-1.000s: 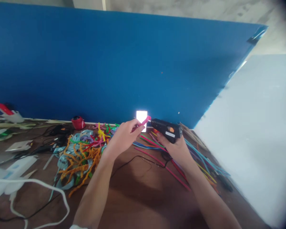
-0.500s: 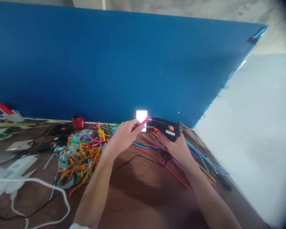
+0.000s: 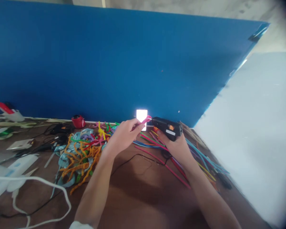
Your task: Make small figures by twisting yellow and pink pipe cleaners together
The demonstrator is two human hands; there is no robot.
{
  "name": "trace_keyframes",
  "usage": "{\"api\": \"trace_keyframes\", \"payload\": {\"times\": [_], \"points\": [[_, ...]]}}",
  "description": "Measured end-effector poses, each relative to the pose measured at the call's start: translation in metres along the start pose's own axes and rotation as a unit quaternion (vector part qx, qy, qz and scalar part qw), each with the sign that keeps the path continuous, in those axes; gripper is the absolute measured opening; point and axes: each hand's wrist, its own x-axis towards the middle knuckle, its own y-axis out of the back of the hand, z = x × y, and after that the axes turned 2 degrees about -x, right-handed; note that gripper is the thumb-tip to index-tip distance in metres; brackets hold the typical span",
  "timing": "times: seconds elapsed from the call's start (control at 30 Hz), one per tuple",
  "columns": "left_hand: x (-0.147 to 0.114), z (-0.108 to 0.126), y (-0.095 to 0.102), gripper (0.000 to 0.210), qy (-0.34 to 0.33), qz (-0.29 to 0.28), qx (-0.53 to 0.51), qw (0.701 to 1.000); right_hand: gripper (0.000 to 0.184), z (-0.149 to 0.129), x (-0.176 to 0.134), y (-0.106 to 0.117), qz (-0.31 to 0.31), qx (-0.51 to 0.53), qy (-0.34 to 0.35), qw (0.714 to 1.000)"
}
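Observation:
My left hand (image 3: 126,135) pinches a short pink pipe cleaner piece (image 3: 146,119), whose end sticks out past the fingertips. In my right hand (image 3: 173,143) is a black glue gun (image 3: 167,127), its nozzle pointing left at the pink piece. Nozzle and pink end lie very close; whether they touch is too small to tell. Behind the fingers glows a bright white panel (image 3: 141,115). Under my right hand lie loose long pipe cleaners (image 3: 163,163) in pink, blue and other colours.
Left of my arm is a heap of orange fuzzy pieces (image 3: 82,165) and light blue ribbon (image 3: 64,159). Further left are a white power strip (image 3: 19,167), a white cable (image 3: 64,190) and a red container (image 3: 78,121). A blue board (image 3: 124,63) stands behind.
Both hands hold nearly the same pose, with the glue gun nozzle still at the pink piece. The view has shifted very slightly.

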Motion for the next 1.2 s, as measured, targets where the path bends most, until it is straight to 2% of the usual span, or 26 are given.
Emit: {"api": "trace_keyframes", "payload": {"times": [0.33, 0.53, 0.67, 0.93, 1.07, 1.2], "points": [[0.0, 0.002, 0.0, 0.049, 0.008, -0.005, -0.021, 1.0, 0.029, 0.004, 0.0, -0.002, -0.006, 0.015, -0.016, 1.0], [0.0, 0.005, 0.0, 0.046, 0.024, -0.006, -0.051, 0.998, 0.018, 0.006, -0.001, -0.003, -0.02, 0.014, -0.033, 0.999], [0.001, 0.008, 0.001, 0.046, 0.036, -0.002, -0.066, 0.997, 0.025, 0.005, -0.001, -0.003, -0.024, 0.012, -0.031, 0.999], [-0.001, 0.007, 0.001, 0.047, 0.033, 0.016, -0.082, 0.996, 0.028, 0.007, -0.001, -0.002, -0.029, -0.008, -0.036, 0.999], [-0.002, 0.003, 0.003, 0.045, 0.028, 0.028, -0.105, 0.994, 0.025, 0.015, 0.002, -0.001, -0.063, -0.025, -0.03, 0.997], [-0.003, -0.001, 0.008, 0.046, 0.03, 0.05, -0.112, 0.992, 0.028, 0.021, -0.002, -0.01, -0.134, -0.114, -0.023, 0.984]]}}
